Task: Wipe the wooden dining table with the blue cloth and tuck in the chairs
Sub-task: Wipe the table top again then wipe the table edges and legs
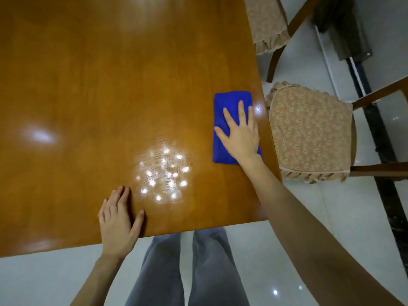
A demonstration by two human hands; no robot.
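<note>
Spread right-hand fingers (241, 111) press flat on folded blue cloth (223, 107) beneath them.

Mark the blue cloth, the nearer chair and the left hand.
blue cloth (231, 99), head view, its bare far end.
nearer chair (309, 129), head view, middle of its seat cushion.
left hand (117, 224), head view, back of the hand.

The wooden table (88, 85) carries a folded blue cloth (223, 102).

Bare forearms with no sleeves in view; grey loose trousers (189, 268) cover both legs
</note>
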